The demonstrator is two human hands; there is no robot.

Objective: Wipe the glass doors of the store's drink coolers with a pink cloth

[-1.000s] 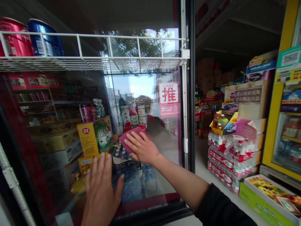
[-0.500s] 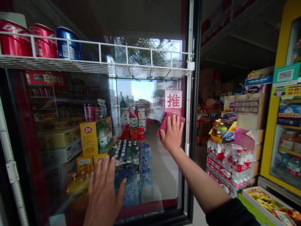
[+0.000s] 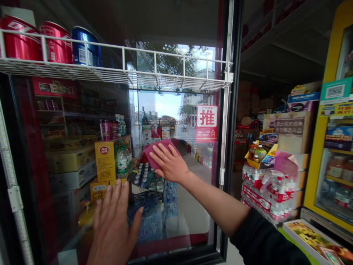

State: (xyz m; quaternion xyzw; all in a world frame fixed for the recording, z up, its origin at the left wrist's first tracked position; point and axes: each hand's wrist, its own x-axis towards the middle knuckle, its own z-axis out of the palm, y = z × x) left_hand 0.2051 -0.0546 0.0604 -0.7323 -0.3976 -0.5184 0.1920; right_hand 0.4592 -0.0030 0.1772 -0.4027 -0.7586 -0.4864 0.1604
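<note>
A glass door with a dark frame fills the middle of the view. Against its pane my right hand presses a folded pink cloth, fingers laid over the cloth and thumb low at its edge. To the right of the cloth is a red and white PUSH sticker. My left hand is at the lower left, fingers stretched and thumb apart, with nothing in it. It is close to the pane; whether the palm touches the glass I cannot tell.
A white wire rack crosses the door above my hands and carries a red can, a second red one and a blue can. Shrink-wrapped bottles and a yellow-framed fridge stand at the right. Boxes and bottles show in the glass.
My right hand has slid the cloth leftward and slightly down across the glass, uncovering the lower part of the sticker. My left hand has shifted a little left in view.
</note>
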